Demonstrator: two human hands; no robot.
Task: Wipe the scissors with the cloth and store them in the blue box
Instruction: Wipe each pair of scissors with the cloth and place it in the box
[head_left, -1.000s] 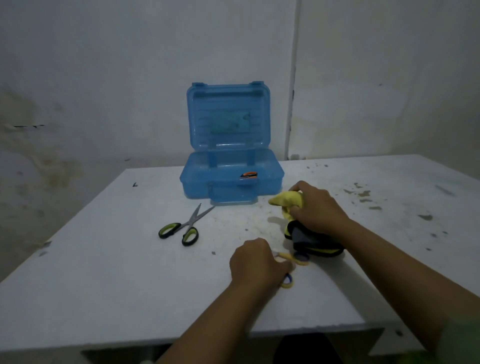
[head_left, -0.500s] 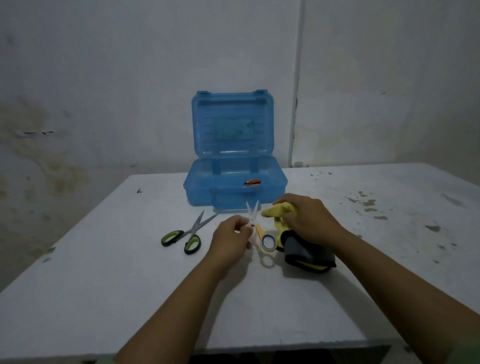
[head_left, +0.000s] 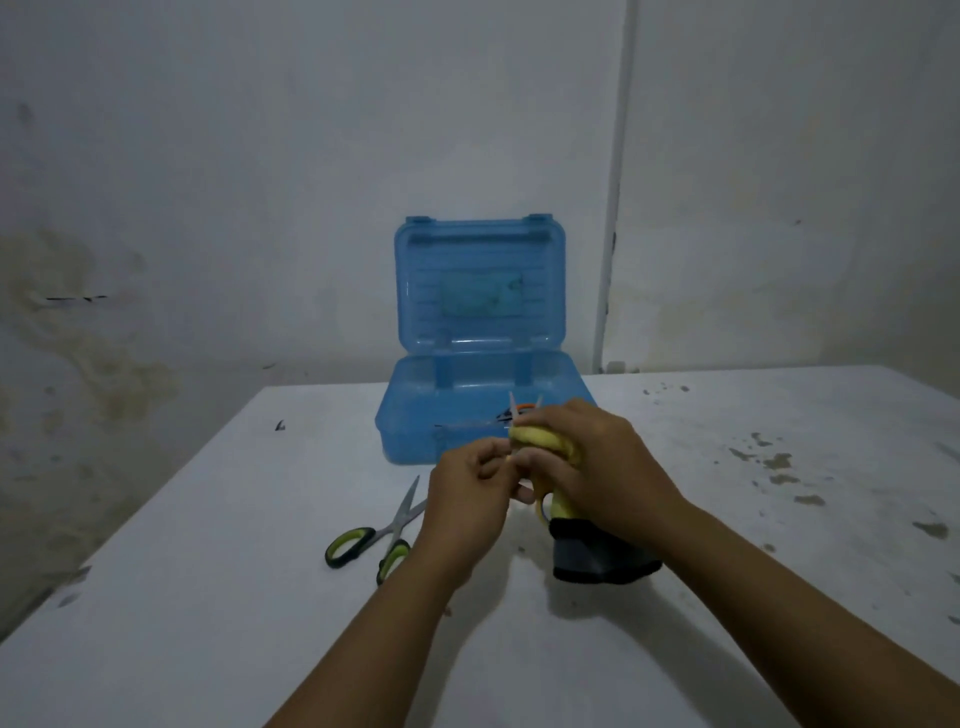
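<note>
At the centre of the frame, the left hand (head_left: 470, 499) pinches a small pair of scissors (head_left: 524, 415) near the pivot, fingers pressed together around it. The 2 blade tips stick up, slightly parted, in front of the blue box; a yellow handle loop shows just below, between the hands. The right hand (head_left: 597, 467) is closed around a yellow and dark grey cloth (head_left: 597, 558), bunching its yellow part against the blades, while the grey end hangs down to the white table (head_left: 208, 597). The blue box (head_left: 475, 415) stands open just behind the hands, lid upright, with something orange inside. A second pair of scissors with green handles (head_left: 382, 535) lies flat on the table, left of centre, beside the left wrist.
</note>
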